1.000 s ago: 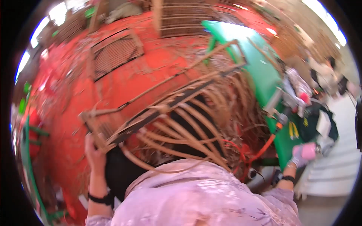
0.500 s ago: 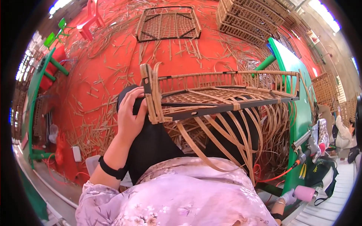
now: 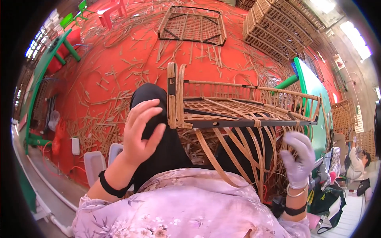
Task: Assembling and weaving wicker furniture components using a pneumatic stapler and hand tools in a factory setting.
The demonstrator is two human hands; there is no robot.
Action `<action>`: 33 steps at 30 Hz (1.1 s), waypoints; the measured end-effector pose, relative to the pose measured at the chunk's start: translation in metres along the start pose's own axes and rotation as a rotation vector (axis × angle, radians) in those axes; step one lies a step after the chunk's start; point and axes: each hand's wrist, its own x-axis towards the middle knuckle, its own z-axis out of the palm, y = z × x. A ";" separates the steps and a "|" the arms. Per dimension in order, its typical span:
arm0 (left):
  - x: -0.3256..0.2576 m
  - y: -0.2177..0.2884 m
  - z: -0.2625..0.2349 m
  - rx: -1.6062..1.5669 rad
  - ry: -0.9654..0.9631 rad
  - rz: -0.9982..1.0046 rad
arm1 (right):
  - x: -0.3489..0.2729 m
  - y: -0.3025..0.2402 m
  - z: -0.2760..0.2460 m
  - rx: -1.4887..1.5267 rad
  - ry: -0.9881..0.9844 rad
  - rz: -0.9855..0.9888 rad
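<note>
A half-woven rectangular bamboo basket frame (image 3: pixel 242 105) rests across the lap of a seated person in black trousers and a pale floral blouse, its flat lattice base level and its unwoven tan strips (image 3: pixel 234 158) hanging down in long loose curves toward the knees. The bare left hand (image 3: pixel 142 129) hovers just beside the frame's near corner post, fingers (image 3: pixel 149 109) spread and gripping nothing. The gloved right hand (image 3: pixel 297 158) is raised beside the dangling strips under the frame's right end, fingers likewise open and empty; whether a fingertip grazes a strip cannot be told.

The frame looks light and fairly stiff along its doubled rim and dark crossbar, which seem the sound places to take hold; the thin hanging strips appear springy and apt to snap or splinter if bent sharply.

Around the worker, bamboo offcuts (image 3: pixel 107 115) litter the red floor (image 3: pixel 131 51). A finished flat woven panel (image 3: pixel 192 25) lies farther off, near stacked woven crates (image 3: pixel 278 31). Another person (image 3: pixel 357 162) sits at the right edge.
</note>
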 end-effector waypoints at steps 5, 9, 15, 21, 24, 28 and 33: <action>0.007 0.021 0.000 0.171 -0.009 0.161 | 0.074 -0.039 0.071 -0.021 -0.283 -0.197; 0.010 0.020 0.006 0.242 -0.030 0.174 | 0.077 -0.047 0.113 0.032 -0.420 -0.238; 0.014 0.011 0.004 0.316 -0.108 0.174 | 0.078 -0.042 0.137 0.221 -0.367 -0.192; 0.034 0.016 -0.004 0.363 -0.238 0.218 | 0.080 -0.037 0.144 0.292 -0.344 -0.223; 0.043 0.023 -0.005 0.387 -0.296 0.217 | 0.078 -0.037 0.143 0.285 -0.337 -0.224; 0.056 0.036 -0.009 0.438 -0.446 0.212 | 0.074 -0.037 0.143 0.302 -0.308 -0.214; 0.057 0.041 -0.001 0.500 -0.444 0.214 | 0.071 -0.036 0.147 0.272 -0.293 -0.219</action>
